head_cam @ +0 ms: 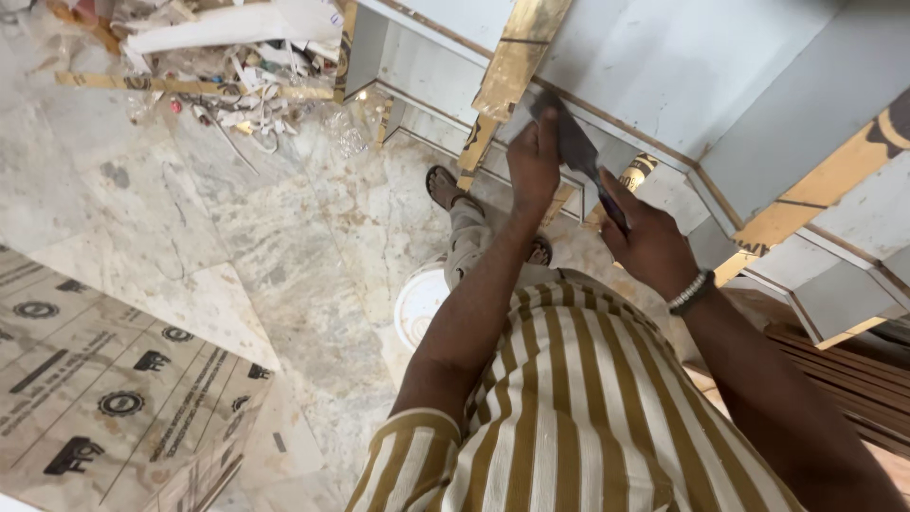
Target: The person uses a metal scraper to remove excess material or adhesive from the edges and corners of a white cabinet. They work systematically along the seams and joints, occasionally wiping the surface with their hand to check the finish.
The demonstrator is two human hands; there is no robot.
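My right hand (pixel 649 242) gripped the scraper (pixel 580 156) shut, left fingers (pixel 542 128) pressed its blade against the white panel (pixel 654 76); gold edging strip (pixel 519 52) looked partly done.

Shirt (pixel 569 408): cream with olive-gold stripes. Floor (pixel 284 246): mottled beige marble. Panel (pixel 664 57): pale grey, gold-edged. Blade (pixel 575 144): dark grey. Bucket (pixel 417 303): white.
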